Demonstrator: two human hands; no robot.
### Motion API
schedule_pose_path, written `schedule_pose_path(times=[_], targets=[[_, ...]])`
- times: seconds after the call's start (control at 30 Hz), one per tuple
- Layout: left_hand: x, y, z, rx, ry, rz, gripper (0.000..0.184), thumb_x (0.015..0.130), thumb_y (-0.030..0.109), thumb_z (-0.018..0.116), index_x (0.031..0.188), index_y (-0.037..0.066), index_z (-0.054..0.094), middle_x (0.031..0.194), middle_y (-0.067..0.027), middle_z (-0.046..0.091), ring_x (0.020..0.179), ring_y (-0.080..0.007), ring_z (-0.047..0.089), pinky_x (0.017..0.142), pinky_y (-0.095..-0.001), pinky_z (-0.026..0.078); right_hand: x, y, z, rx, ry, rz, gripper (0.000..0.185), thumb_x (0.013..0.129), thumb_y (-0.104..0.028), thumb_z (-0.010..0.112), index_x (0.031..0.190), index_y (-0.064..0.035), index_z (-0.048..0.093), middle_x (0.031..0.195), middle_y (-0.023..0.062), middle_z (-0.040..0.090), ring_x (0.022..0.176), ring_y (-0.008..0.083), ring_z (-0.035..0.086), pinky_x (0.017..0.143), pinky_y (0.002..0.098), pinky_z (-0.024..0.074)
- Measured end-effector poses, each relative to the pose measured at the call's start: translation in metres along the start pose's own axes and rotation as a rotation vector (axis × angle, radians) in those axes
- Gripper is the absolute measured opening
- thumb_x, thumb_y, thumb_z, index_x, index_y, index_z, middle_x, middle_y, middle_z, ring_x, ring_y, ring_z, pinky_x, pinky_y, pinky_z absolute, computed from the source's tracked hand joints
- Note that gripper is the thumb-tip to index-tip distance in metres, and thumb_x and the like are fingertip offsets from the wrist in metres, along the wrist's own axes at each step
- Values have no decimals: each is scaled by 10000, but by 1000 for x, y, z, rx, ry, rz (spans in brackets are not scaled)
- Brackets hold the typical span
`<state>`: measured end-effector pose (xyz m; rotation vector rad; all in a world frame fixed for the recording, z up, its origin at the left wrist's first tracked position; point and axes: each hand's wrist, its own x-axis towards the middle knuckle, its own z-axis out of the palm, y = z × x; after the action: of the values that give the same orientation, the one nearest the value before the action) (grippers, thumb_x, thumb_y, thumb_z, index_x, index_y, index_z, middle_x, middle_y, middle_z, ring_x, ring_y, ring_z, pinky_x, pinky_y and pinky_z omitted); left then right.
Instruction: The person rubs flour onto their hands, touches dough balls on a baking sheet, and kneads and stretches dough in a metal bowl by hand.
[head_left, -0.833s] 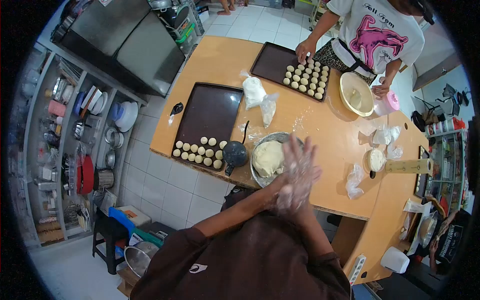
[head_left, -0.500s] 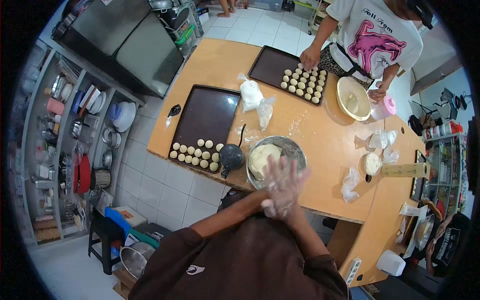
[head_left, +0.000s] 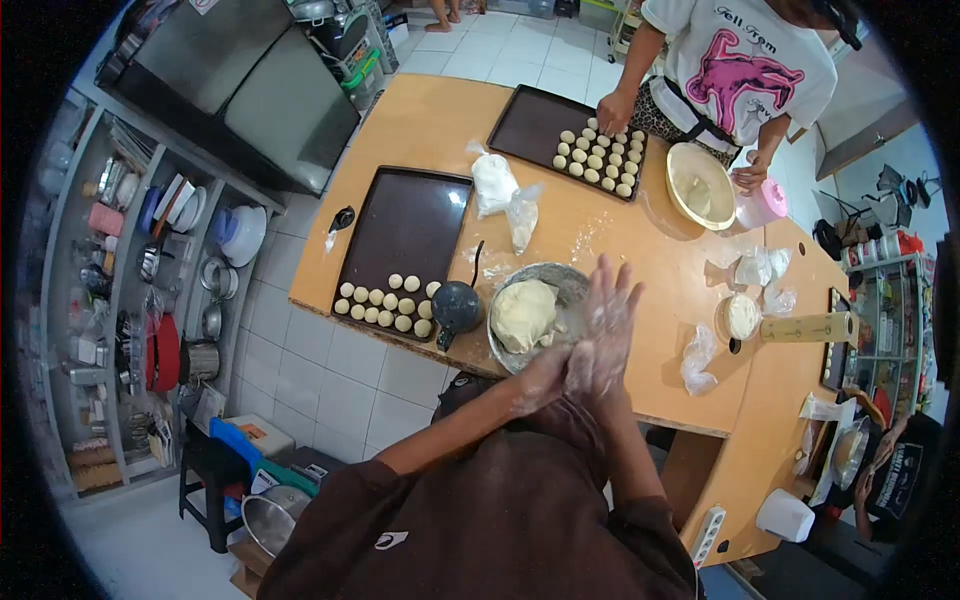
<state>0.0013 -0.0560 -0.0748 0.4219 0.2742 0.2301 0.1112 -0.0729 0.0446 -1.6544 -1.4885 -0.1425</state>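
Observation:
Both my hands are dusted with flour and pressed together over the near right rim of a metal bowl (head_left: 578,290). My right hand (head_left: 608,315) points away from me, its fingers stretched out and slightly apart. Against its palm side rests my left hand (head_left: 552,372), whose fingers are mostly hidden. A pale lump of dough (head_left: 524,315) lies in the bowl. Just left of it are a dark round scale (head_left: 459,306) and a dark baking tray (head_left: 412,222) with rows of small dough balls (head_left: 385,309) at its near end.
Across the table, a person's hand (head_left: 616,110) touches dough balls on a second tray (head_left: 535,118). Beside that person stand a cream bowl (head_left: 697,165) and a pink-lidded container (head_left: 770,198). Bags of white powder (head_left: 493,185) lie mid-table. A cardboard roll (head_left: 807,328) is at right.
My hands have slid against each other and shifted right, uncovering more of the dough. My right fingers now extend farther up. The view has moved slightly.

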Motion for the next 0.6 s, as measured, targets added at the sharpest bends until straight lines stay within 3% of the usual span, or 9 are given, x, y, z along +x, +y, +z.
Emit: schedule_pose_path(times=[0.07, 0.1, 0.13, 0.2, 0.3, 0.37, 0.47, 0.5, 0.6], targets=[[-5, 59, 53, -56, 120, -10, 445, 1040, 352, 398, 1368, 63, 483, 1304, -21, 572, 1086, -120, 571, 917, -302, 486, -35, 24, 14, -31, -128, -10, 746, 1002, -554, 287, 1448, 38, 372, 1536, 220, 319, 1453, 374, 244, 1179, 577, 57], [-8, 81, 63, -63, 128, -62, 693, 1013, 456, 412, 1512, 18, 212, 1555, -146, 284, 1420, -248, 317, 1168, -399, 272, -48, 31, 19, -43, -191, -25, 750, 1005, -556, 279, 1453, 39, 361, 1533, 222, 323, 1451, 381, 243, 1178, 581, 50], [-9, 79, 62, -53, 88, -56, 654, 1018, 439, 407, 1496, 22, 246, 1526, -135, 323, 1382, -235, 353, 1143, -387, 299, -54, 18, 22, 140, -205, -179, 767, 1007, -567, 252, 1463, 43, 339, 1546, 221, 299, 1461, 388, 210, 1180, 568, 31], [-15, 66, 58, -33, 13, -53, 581, 1028, 404, 397, 1465, 30, 313, 1468, -111, 400, 1305, -207, 424, 1093, -363, 352, -68, -14, 24, 155, -352, -158, 781, 1004, -574, 241, 1478, 43, 304, 1570, 216, 241, 1474, 380, 168, 1181, 559, 24], [-20, 41, 51, -3, -103, -59, 487, 1043, 352, 382, 1419, 43, 414, 1380, -76, 515, 1191, -165, 530, 1018, -328, 433, -29, -9, 13, 81, -233, -35, 781, 1000, -575, 219, 1507, 20, 230, 1591, 207, 170, 1485, 372, 107, 1183, 544, -3], [-18, 46, 67, 101, 103, -38, 514, 1054, 356, 327, 1455, 39, 382, 1427, -101, 494, 1223, -176, 535, 1061, -327, 410, -12, -2, 8, 32, -152, 51, 785, 997, -575, 205, 1527, 4, 180, 1606, 201, 123, 1493, 367, 66, 1185, 534, -21], [-15, 82, 57, -170, -10, -47, 561, 1055, 397, 282, 1477, 33, 344, 1464, -120, 451, 1293, -193, 486, 1097, -343, 377, -33, 23, 11, -24, -261, -25, 777, 996, -570, 205, 1536, -13, 155, 1612, 193, 94, 1498, 343, 54, 1191, 503, -40], [-18, 102, 87, -221, 116, 11, 575, 1051, 436, 264, 1444, 38, 399, 1425, -114, 495, 1297, -200, 482, 1103, -351, 369, -36, 10, 21, -61, -186, -132, 763, 999, -553, 227, 1529, -6, 186, 1608, 197, 118, 1496, 326, 99, 1200, 480, -11], [-22, 81, 85, -141, -2, 27, 572, 1049, 439, 271, 1434, 42, 416, 1420, -113, 503, 1297, -206, 484, 1110, -355, 359, -38, -39, 2, -41, -373, -301, 739, 1004, -530, 250, 1515, 5, 239, 1594, 202, 178, 1490, 322, 144, 1204, 461, 12]])
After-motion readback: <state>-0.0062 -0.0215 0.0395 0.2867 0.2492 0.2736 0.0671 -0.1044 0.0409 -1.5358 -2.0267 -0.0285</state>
